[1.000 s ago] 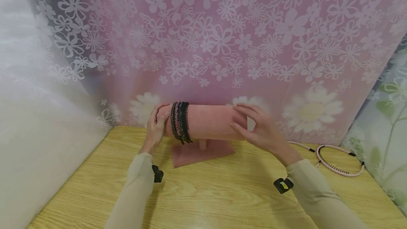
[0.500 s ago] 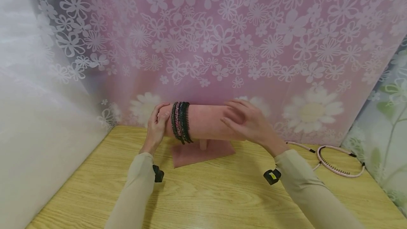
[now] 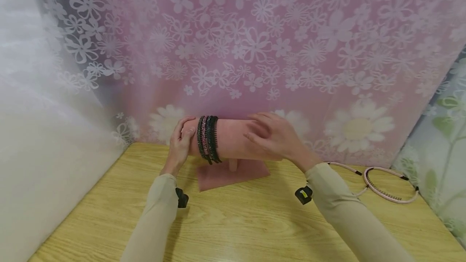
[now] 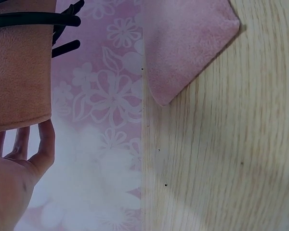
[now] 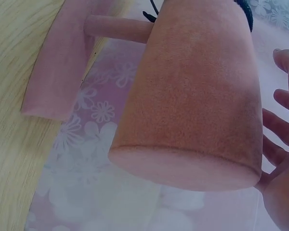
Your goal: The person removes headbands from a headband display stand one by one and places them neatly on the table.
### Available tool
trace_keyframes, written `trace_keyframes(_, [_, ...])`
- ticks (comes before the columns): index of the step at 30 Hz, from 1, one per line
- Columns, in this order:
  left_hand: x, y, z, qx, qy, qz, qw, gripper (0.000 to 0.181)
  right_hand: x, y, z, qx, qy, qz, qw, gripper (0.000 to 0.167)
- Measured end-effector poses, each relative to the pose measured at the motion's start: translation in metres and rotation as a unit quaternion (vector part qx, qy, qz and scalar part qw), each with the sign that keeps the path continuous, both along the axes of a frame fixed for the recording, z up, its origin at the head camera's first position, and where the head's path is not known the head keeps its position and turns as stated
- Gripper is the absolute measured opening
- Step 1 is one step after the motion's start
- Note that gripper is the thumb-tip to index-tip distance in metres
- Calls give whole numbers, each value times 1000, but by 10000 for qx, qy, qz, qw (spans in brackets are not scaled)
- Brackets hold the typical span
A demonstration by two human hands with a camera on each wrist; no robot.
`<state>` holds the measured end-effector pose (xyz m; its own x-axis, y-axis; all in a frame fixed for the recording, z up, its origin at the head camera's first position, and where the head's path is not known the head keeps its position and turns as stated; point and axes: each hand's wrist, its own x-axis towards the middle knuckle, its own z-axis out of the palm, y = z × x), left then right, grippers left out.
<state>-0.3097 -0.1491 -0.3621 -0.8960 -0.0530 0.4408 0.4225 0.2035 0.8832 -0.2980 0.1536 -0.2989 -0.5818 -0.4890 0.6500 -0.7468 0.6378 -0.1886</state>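
Through the head view I had the thick, horizontal cylinder of pink plush [image 3: 233, 136] in the middle of the scene, carried by a short pink post [image 3: 233, 165] on a flat pink base [image 3: 218, 178], toward the far side of the wood-grain tabletop [image 3: 236, 225]. Slim, curved headbands in dark and pink glitter [image 3: 205, 137] sat side by side round its left part. The left hand [image 3: 178, 144] gripped the left end, thumb on the near face and fingers over the top. The right hand [image 3: 280, 134] was over the right half, thumb and fingers spread apart, pinching nothing that I could see. Slender pale pink headbands [image 3: 398, 201] lay on the right.

In the left wrist view, that hand's fingers met the cylinder's end edge, and the dark headbands' black tips [image 4: 66, 48] stuck out past the plush. I judged the bands stiff but springy, best taken near those tips to spare the glitter.

From the right wrist view, the fingers were spread along the cylinder's far side; contact I could not tell for all of them. I reckoned the cylinder light, firm beneath its grippy nap, and best steadied by its ends.
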Motion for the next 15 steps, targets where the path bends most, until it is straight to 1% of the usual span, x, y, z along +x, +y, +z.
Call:
trace_keyframes(4, [2, 1, 2, -13, 91, 36, 10000, 40, -3, -3, 1, 219, -7, -6, 9998, 47])
trace_keyframes(7, [3, 1, 3, -61, 152, 87, 9998, 40, -3, -8, 4, 361, -128, -76, 9992, 49])
trace_keyframes(9, [3, 0, 3, -76, 165, 73, 9998, 40, -2, -11, 6, 450, -299, -149, 9984, 51])
trace_keyframes(15, [2, 0, 2, -55, 133, 57, 9999, 40, -3, -23, 12, 608, -1003, -346, 9925, 57])
